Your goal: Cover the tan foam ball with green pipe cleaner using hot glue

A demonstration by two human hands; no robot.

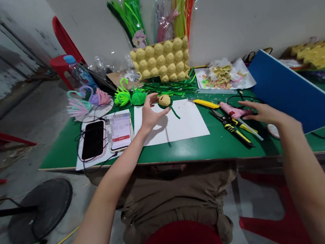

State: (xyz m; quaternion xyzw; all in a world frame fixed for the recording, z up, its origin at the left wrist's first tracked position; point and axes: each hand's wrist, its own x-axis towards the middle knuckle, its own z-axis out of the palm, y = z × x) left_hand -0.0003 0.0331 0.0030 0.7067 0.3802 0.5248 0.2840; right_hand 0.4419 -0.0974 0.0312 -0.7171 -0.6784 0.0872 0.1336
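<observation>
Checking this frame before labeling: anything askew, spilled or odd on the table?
Mostly normal craft clutter. The blue board lies skewed and runs past the table's front edge. Paper scraps lie loose on a plastic sheet. The left hand holds a yellow-green piece; the right hand touches the pink glue gun.

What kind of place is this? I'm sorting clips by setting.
Likely a makeshift craft workbench in a bare workshop room: packs of pipe cleaners lean against the wall, a pink glue gun lies under the right hand, and the left hand holds a half-made flower.
</observation>
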